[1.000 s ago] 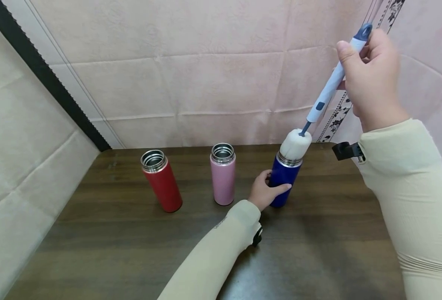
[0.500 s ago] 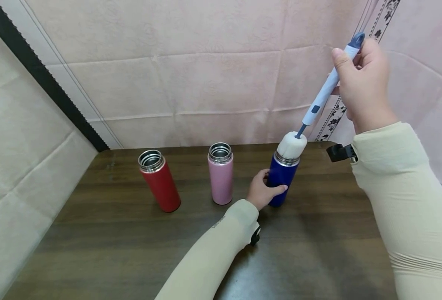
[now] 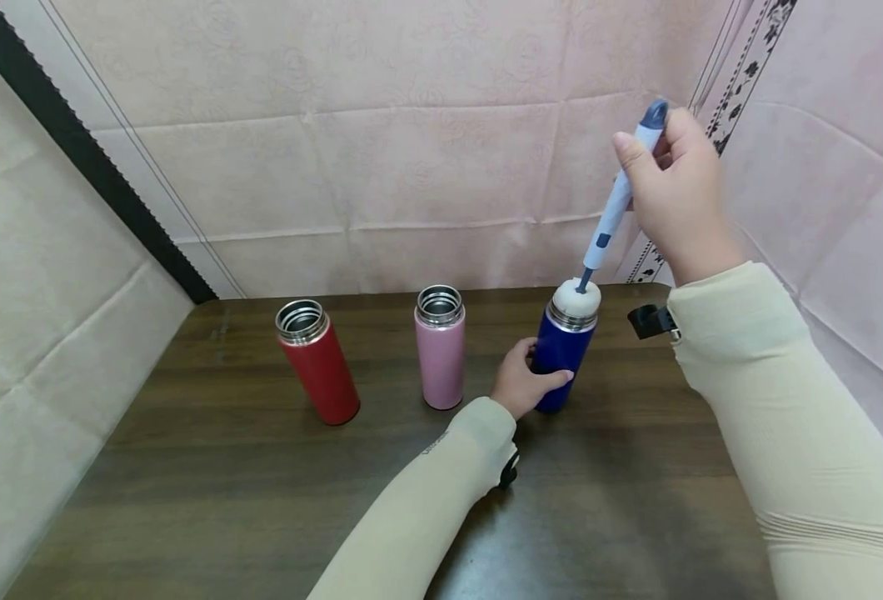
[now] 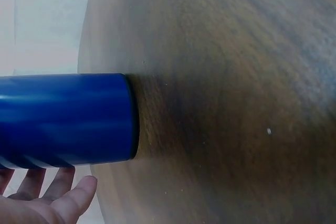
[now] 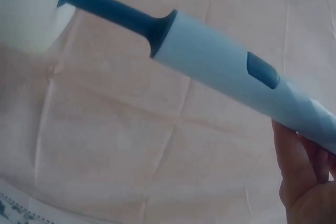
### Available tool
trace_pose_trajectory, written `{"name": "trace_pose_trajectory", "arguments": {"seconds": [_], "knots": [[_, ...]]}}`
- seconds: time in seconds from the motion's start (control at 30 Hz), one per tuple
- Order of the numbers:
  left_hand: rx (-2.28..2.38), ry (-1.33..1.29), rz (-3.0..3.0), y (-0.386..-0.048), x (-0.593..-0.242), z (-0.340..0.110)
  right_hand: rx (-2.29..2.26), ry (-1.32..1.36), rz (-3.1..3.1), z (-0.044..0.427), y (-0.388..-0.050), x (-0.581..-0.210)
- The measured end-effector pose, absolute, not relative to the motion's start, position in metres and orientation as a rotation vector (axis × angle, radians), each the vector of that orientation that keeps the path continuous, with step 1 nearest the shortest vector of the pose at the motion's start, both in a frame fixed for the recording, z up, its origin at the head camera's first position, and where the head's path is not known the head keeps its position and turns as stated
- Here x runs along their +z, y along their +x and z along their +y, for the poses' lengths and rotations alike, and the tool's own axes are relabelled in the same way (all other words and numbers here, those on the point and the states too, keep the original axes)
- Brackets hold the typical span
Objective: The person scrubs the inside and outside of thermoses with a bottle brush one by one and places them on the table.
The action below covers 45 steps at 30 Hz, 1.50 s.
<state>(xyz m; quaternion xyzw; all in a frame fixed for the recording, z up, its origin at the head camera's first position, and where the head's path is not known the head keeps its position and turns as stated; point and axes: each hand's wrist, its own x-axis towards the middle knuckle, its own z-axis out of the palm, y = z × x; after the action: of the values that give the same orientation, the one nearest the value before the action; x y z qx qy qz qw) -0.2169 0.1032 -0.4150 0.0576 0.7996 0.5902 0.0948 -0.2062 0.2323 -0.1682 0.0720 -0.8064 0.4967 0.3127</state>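
A blue bottle [image 3: 563, 350] stands upright on the wooden table, its steel neck uncapped. My left hand [image 3: 526, 381] holds it low down, thumb on the near side; in the left wrist view several fingers [image 4: 60, 182] lie along the wall of the bottle [image 4: 68, 119]. My right hand [image 3: 674, 192] grips the light-blue handle of a bottle brush [image 3: 612, 212] near its dark-blue loop end. The white sponge head [image 3: 578, 297] sits partly inside the bottle's mouth, only its rounded top showing. In the right wrist view the brush handle [image 5: 215, 61] slants down to the fingers.
A pink bottle [image 3: 441, 354] stands just left of the blue one, and a red bottle [image 3: 320, 367] farther left; both are uncapped. Light cloth [image 3: 426, 167] hangs behind the wooden table [image 3: 246, 500] and along both sides.
My right hand has moved down and to the left with the brush, and the sponge head has sunk deeper into the blue bottle. My left hand keeps its hold.
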Motion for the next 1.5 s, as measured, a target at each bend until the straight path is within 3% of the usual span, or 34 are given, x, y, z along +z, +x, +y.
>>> {"name": "trace_pose_trajectory", "arguments": {"seconds": [1.33,1.5], "knots": [[1.704,0.177,2.39,-0.217,-0.412,0.107,1.185,0.237,-2.155,0.232,-0.208,-0.196],[1.705,0.174,2.392,-0.217,-0.413,0.108,1.191,0.213,-2.263,0.235,-0.211,-0.217]]}}
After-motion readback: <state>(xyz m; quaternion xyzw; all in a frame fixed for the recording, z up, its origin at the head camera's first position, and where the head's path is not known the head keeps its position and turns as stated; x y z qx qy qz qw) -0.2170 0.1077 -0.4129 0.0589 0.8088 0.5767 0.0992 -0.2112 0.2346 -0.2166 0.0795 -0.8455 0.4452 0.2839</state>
